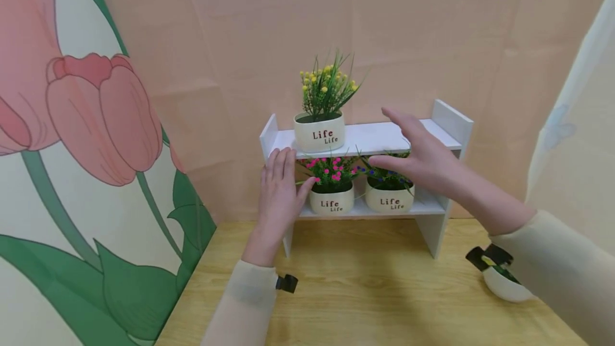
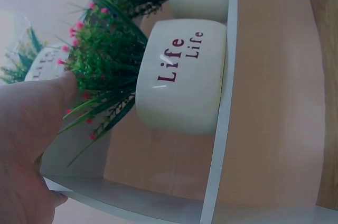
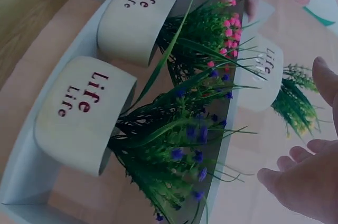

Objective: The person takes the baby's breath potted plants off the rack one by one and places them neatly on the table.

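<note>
A white two-tier shelf point(image 1: 442, 122) stands on the wooden table. On its top board sits a white "Life" pot with yellow flowers point(image 1: 320, 131). The lower board carries a pink-flowered pot point(image 1: 331, 200) and a blue-flowered pot point(image 1: 389, 200). My left hand point(image 1: 282, 178) lies flat with straight fingers against the shelf's left end, its thumb reaching toward the pink flowers point(image 2: 92, 57). My right hand point(image 1: 401, 146) hovers open with spread fingers in front of the top board's right half, above the blue flowers point(image 3: 193, 139), holding nothing.
Another white pot point(image 1: 504, 286) stands on the table at the right, partly hidden by my right sleeve. A tulip-print panel point(image 1: 86, 164) walls the left side and a peach cloth hangs behind the shelf. Wooden table surface point(image 1: 365, 292) lies in front.
</note>
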